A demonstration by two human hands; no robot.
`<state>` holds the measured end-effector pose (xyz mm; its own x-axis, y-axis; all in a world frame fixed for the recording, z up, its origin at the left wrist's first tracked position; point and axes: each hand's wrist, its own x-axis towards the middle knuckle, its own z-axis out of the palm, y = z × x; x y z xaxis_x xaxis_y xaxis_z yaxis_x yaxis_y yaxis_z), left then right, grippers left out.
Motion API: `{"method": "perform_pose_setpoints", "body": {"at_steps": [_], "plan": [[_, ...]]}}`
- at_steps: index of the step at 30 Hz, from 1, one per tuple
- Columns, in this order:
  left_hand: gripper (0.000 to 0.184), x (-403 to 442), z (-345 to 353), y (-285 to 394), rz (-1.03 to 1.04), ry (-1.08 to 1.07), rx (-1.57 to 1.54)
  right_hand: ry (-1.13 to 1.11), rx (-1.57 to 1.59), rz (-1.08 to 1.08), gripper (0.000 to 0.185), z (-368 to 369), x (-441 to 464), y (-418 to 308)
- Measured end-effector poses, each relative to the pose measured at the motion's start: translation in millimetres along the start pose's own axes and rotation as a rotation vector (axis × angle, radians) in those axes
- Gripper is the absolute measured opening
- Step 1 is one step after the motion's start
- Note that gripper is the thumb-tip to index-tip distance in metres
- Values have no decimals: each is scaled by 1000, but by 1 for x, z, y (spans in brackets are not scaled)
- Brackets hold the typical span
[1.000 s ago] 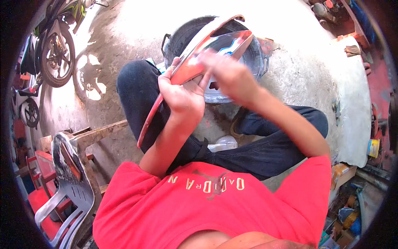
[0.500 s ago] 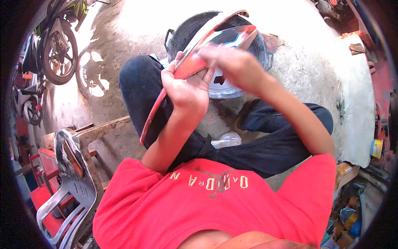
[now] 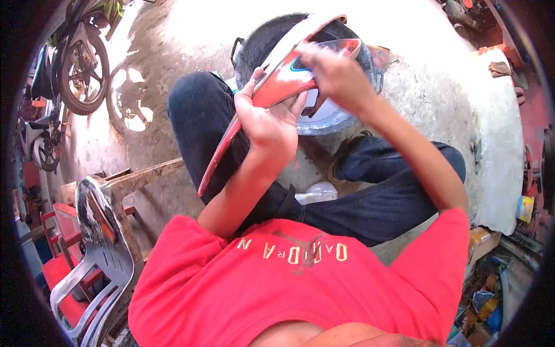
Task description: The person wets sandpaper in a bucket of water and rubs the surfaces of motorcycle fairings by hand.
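Note:
My left hand [image 3: 269, 124] holds a long curved red motorcycle body panel [image 3: 283, 81] from below, palm up, thumb along its left edge and fingers under it. The panel has a pale edge strip and blue and white markings, and its narrow tail runs down toward my left forearm. My right hand [image 3: 338, 78] is on the panel's upper face, fingers curled together and blurred at the tips. Anything pinched in them is hidden. Beneath the panel's far end stands a dark round tub [image 3: 254, 49] with handles, whitish inside at the near side.
A motorcycle wheel [image 3: 84, 69] stands at upper left. A worn grey plastic chair [image 3: 110, 263] is at lower left, beside a wooden frame [image 3: 150, 173]. On the right lie a pale slab [image 3: 500, 150] and assorted clutter [image 3: 488, 303]. My bent knees flank the tub.
My right hand has moved a little up and left along the panel. The panel and my left hand have shifted slightly right, and more of the blue marking shows.

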<state>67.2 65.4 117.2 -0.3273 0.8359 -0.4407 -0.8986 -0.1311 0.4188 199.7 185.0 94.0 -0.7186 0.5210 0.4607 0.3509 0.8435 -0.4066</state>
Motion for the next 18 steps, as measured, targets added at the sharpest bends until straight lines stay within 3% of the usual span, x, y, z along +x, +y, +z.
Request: {"method": "perform_pose_setpoints", "body": {"at_steps": [3,4,5,8,9,11,12,15,18], "plan": [[44,15,-17,-1,89,-133,-59,-7,143,-261,38,-3,-5,-69],[39,10,-11,2,88,-17,-63,-33,161,-276,37,-4,-4,-61],[38,8,-10,-2,86,-50,-95,-61,183,-286,37,-7,-6,-48],[39,-7,9,7,-8,37,-84,-45,104,219,31,-16,-2,9],[39,-8,9,7,1,48,-72,-57,94,321,42,-19,-3,11],[39,0,8,6,29,30,-79,-114,118,105,32,-15,-12,-18],[39,5,-1,4,44,23,-94,3,16,-222,36,-5,-19,-32],[38,9,-13,8,46,-6,-65,-44,46,-380,42,-14,-19,-48],[39,-1,2,11,3,-18,-114,-15,-12,89,37,-19,-17,8]]}}
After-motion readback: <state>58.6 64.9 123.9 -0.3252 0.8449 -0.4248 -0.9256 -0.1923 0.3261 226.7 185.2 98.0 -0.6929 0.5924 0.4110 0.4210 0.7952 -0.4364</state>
